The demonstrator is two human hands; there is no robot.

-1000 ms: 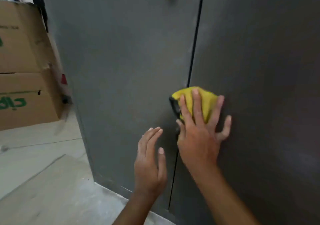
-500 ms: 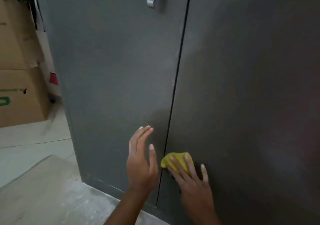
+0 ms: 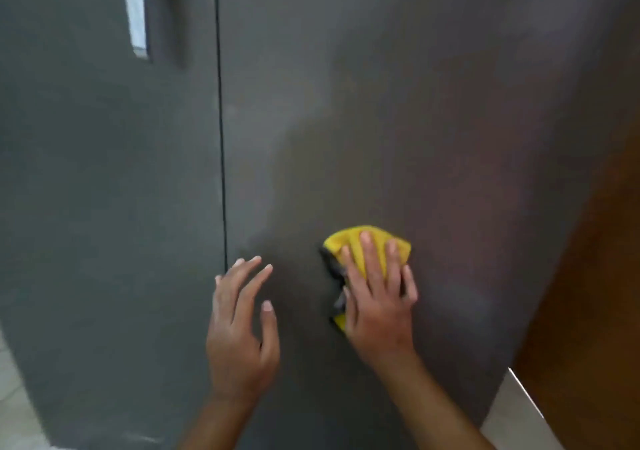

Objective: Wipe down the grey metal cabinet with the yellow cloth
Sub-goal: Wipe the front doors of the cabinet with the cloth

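Head view: the right hand [image 3: 377, 297] presses the yellow cloth [image 3: 380, 245] flat against the grey metal cabinet [image 3: 415, 120], low on its right door. Its fingers [image 3: 367, 259] are spread, probably for even pressure. The left hand [image 3: 242, 328], fingers loosely parted, is near the door seam [image 3: 221, 172], probably as a brace.

The cabinet [image 3: 415, 120] is a plain matte dark grey, unpatterned, split by a thin black seam [image 3: 221, 138] and tinged purplish-brown toward its right. The cloth [image 3: 349, 241] is bright yellow, with dark grey-black showing at its left edge. The handle [image 3: 136, 16] is pale silver, the side panel [image 3: 595, 311] warm brown, the floor [image 3: 10, 397] off-white
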